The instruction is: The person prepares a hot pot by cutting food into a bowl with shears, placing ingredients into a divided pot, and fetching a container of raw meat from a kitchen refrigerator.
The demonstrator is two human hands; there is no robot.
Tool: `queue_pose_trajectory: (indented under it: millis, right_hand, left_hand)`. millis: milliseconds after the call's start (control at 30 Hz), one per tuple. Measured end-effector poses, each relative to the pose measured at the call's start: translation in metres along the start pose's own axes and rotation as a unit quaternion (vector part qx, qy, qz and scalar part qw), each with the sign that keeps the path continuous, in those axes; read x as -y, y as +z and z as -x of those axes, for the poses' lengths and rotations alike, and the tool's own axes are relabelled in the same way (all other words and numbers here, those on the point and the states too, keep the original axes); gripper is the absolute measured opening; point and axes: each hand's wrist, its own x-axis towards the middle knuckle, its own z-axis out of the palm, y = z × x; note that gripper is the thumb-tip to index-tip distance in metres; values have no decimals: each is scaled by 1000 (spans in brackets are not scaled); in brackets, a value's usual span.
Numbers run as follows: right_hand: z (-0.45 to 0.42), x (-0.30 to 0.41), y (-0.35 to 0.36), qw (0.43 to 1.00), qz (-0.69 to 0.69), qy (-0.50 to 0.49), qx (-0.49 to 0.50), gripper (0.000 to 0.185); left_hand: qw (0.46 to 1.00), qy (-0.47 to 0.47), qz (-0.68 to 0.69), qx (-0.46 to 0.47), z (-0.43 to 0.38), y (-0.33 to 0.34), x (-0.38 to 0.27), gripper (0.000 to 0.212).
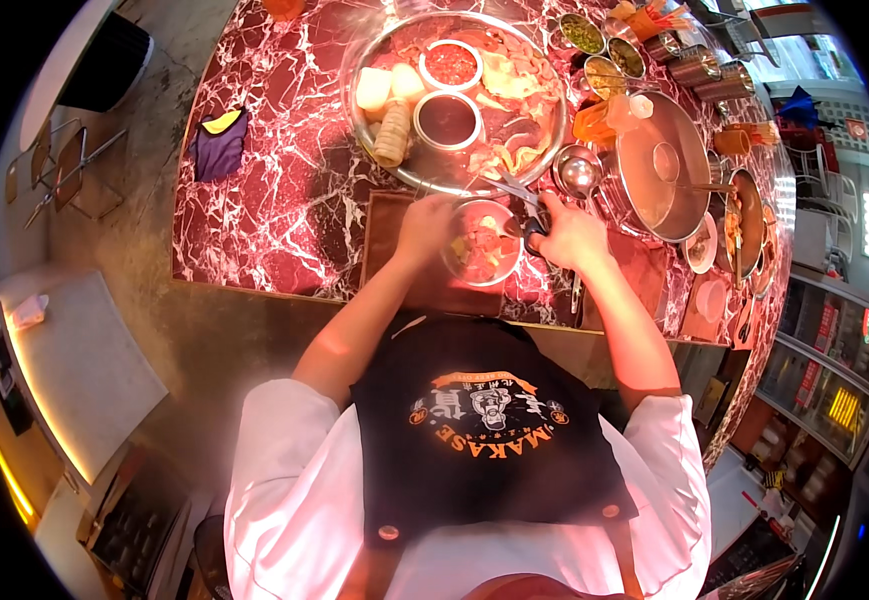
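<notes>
My right hand [571, 231] grips the black handles of a pair of scissors [518, 190], whose blades point up and left over the near rim of a large round metal tray [355, 139]. A bowl of cut food pieces [483, 251] stands between my hands. At its left rim is my left hand [430, 225], its fingers blurred, so what they hold cannot be told. The tray bears a bowl of red chopped sauce [451, 64], a bowl of dark liquid [448, 120], pale blocks [374, 88], a ridged pale roll [391, 135] and sliced meat pieces [513, 75].
Right of the tray are a ladle [578, 171], a large pot of liquid [663, 169], small condiment tins [581, 34], and an orange-capped bottle [595, 124]. A purple cloth [219, 146] lies at the left. Brown mats [382, 225] lie by the table's near edge.
</notes>
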Motion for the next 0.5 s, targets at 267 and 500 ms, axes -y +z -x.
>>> queue_pose_trajectory:
  millis: [267, 500]
  right_hand:
    - [-28, 16, 25, 1000, -17, 9, 7, 77]
    - [-28, 6, 30, 1000, 18, -2, -4, 81]
  left_hand:
    - [1000, 2, 23, -9, -10, 7, 8, 24]
    - [998, 28, -61, -12, -27, 14, 25, 23]
